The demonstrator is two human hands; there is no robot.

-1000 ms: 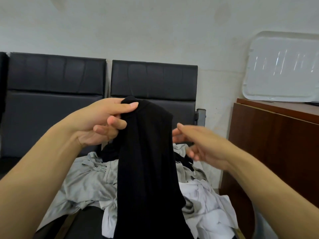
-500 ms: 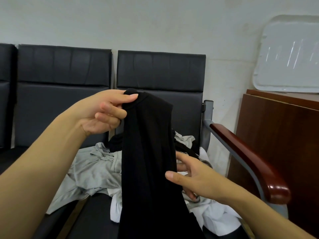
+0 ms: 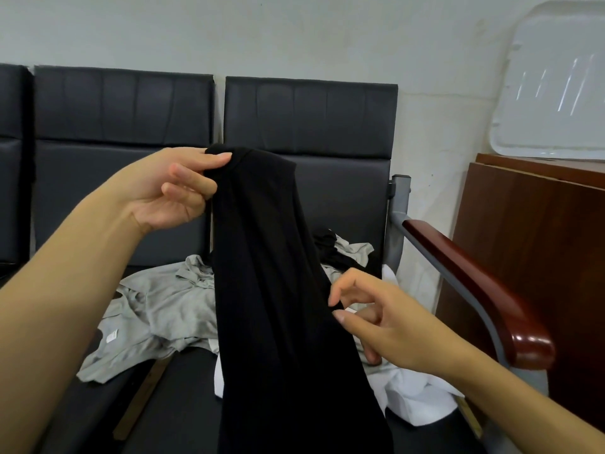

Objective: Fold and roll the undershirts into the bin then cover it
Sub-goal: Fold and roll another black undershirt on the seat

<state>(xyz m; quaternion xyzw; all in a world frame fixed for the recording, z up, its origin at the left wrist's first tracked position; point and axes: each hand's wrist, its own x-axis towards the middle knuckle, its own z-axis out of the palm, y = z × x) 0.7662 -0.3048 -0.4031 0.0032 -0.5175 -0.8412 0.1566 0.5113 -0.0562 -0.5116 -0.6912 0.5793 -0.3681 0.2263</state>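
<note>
Starting on the left, my left hand [image 3: 170,194] pinches the top edge of the black shirt [image 3: 278,306], thumb over the hem and fingers curled behind it, holding it up in front of the 2 dark seats [image 3: 311,116]. I would keep that pinch firm and high so the cloth hangs straight. Below and behind it, the grey shirt [image 3: 154,309] lies crumpled on the near seat cushion, part of the pile I have yet to fold.

In the middle, the black shirt drops in 1 long drape off the bottom of the view, so I cannot tell how its lower hem lies. It looks doubled lengthwise, though the dark fabric hides the creases.

To the right, my right hand [image 3: 379,319] meets the shirt's right edge halfway down, thumb and forefinger closing on it; I judge it a light pinch. From there I would slide down the edge to draw it taut, then lay the strip flat on the seat for rolling. White shirts [image 3: 415,398] lie under that hand, with the armrest [image 3: 474,290] beyond. Far right, a white lid [image 3: 553,93] leans on the wall above the cabinet [image 3: 540,250]. The bin is not in view.
</note>
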